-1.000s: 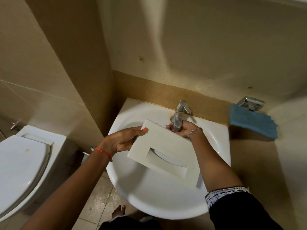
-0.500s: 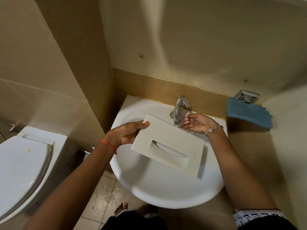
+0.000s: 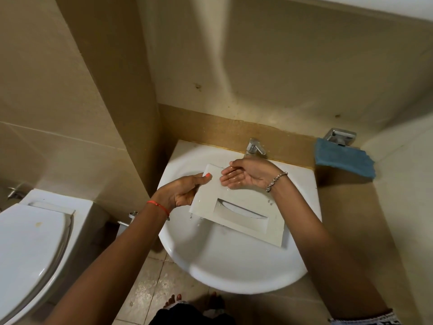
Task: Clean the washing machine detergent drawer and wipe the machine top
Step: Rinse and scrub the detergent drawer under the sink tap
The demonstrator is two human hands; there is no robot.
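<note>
Over the round, glossy white basin (image 3: 234, 266), we see one left hand (image 3: 180, 191) gripping the left edge of the detergent drawer (image 3: 243, 214). The drawer shows as a flat, smooth white panel with one recessed slot, and whatever lies behind that panel is hidden. One right hand (image 3: 243, 174), cupped palm-up, wet and holding nothing, covers the spout of the single chrome tap (image 3: 254, 146); we cannot tell whether it touches the drawer. One blue cloth (image 3: 344, 160) hangs at right. One toilet (image 3: 30, 242) is cut off at left.

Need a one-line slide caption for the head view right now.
Left hand holds the white detergent drawer panel over the sink; the wet, cupped right hand sits under the tap.
</note>
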